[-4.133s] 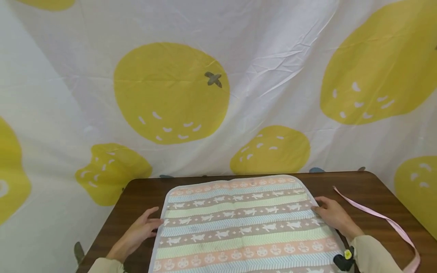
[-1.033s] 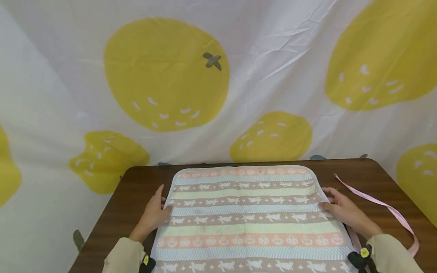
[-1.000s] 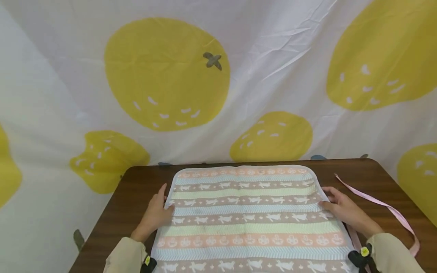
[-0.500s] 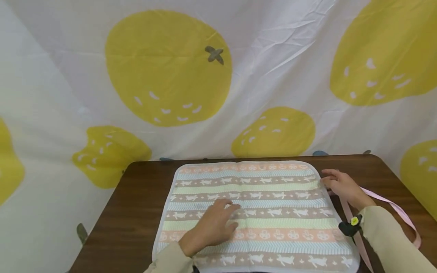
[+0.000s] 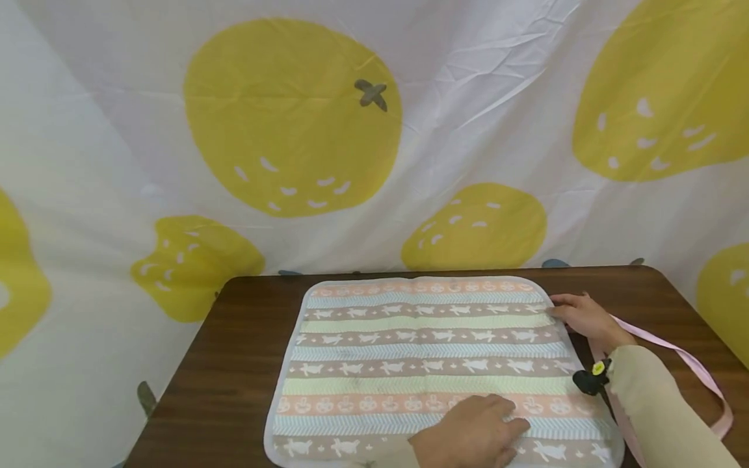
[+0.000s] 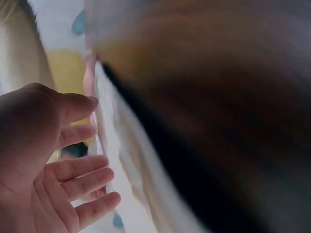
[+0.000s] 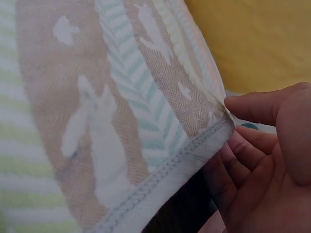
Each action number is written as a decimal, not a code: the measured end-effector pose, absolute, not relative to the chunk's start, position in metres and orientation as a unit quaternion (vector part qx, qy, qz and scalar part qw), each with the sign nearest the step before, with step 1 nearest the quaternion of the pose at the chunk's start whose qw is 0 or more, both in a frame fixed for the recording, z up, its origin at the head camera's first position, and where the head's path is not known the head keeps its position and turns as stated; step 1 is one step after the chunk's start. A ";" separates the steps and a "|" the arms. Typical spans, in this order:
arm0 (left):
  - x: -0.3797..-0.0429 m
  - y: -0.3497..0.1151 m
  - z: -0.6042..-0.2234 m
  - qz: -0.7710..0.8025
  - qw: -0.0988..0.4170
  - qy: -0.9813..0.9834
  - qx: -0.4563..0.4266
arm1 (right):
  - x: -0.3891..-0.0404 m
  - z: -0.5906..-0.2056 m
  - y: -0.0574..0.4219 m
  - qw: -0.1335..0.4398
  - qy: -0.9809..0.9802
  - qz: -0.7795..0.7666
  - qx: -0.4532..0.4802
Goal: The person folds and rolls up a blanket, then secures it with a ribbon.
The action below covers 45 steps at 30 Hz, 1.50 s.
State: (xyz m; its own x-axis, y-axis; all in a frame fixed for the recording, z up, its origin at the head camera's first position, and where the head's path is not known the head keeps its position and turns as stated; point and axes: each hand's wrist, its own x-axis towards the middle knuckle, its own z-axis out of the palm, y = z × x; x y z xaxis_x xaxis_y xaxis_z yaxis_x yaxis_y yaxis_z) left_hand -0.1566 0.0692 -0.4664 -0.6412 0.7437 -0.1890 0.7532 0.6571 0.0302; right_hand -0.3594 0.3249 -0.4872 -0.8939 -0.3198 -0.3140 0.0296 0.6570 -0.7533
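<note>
A striped cloth point(image 5: 421, 346) with white rabbit figures and a pale bound edge lies spread on the table. My right hand point(image 5: 592, 320) pinches its right edge; the right wrist view has this hand point(image 7: 272, 141) with the thumb over the lifted border of the cloth point(image 7: 114, 121) and fingers beneath. Over the near part of the cloth is my left hand point(image 5: 471, 430), partly cut off by the frame. Seen from the left wrist, that hand point(image 6: 48, 160) has loosely extended fingers beside a blurred pale fabric edge; whether they touch it I cannot tell.
A pink ribbon point(image 5: 701, 375) curves over the right side of the dark wooden table point(image 5: 216, 390) and passes beneath my right wrist. Behind the table's far edge hangs a white curtain point(image 5: 333, 244) printed with yellow fruit.
From the cloth's left edge, my left hand has crossed rightward over it to the near side. My right hand has shifted a little farther along the right edge, exposing more ribbon near the wrist.
</note>
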 end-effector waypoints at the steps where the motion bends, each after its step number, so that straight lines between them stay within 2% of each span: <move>1: -0.157 0.078 -0.468 -0.030 0.103 0.901 0.420 | -0.359 -0.488 0.325 0.219 0.882 -0.409 -0.081; 10: -0.158 0.149 -0.484 -0.107 0.156 0.884 0.428 | -0.358 -0.493 0.329 0.245 0.864 -0.433 -0.083; 16: -0.160 0.169 -0.485 -0.138 0.144 0.877 0.437 | -0.360 -0.489 0.331 0.244 0.862 -0.436 -0.089; 21: -0.154 0.173 -0.478 -0.095 0.098 0.880 0.454 | -0.360 -0.485 0.332 0.238 0.866 -0.431 -0.092; 25: -0.148 0.176 -0.482 -0.036 0.014 0.885 0.464 | -0.358 -0.486 0.333 0.243 0.865 -0.430 -0.086; 27: -0.147 0.179 -0.486 -0.024 -0.012 0.889 0.458 | -0.358 -0.488 0.333 0.243 0.865 -0.430 -0.082; 29: -0.147 0.181 -0.488 -0.012 -0.015 0.896 0.444 | -0.358 -0.489 0.334 0.235 0.869 -0.428 -0.086; 36: -0.148 0.176 -0.482 0.020 0.038 0.921 0.387 | -0.360 -0.497 0.330 0.190 0.877 -0.425 -0.119; 45: -0.150 0.150 -0.464 0.126 0.045 0.919 0.371 | -0.370 -0.472 0.334 0.176 0.875 -0.419 -0.168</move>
State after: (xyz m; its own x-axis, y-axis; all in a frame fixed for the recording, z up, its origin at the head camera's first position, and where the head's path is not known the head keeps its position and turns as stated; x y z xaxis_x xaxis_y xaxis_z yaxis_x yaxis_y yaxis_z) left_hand -0.1501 0.1500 -0.4641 -0.7211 0.6927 0.0103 0.6701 0.6936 0.2644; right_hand -0.3700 0.3336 -0.4717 -0.8817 -0.4416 -0.1663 -0.1469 0.5917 -0.7927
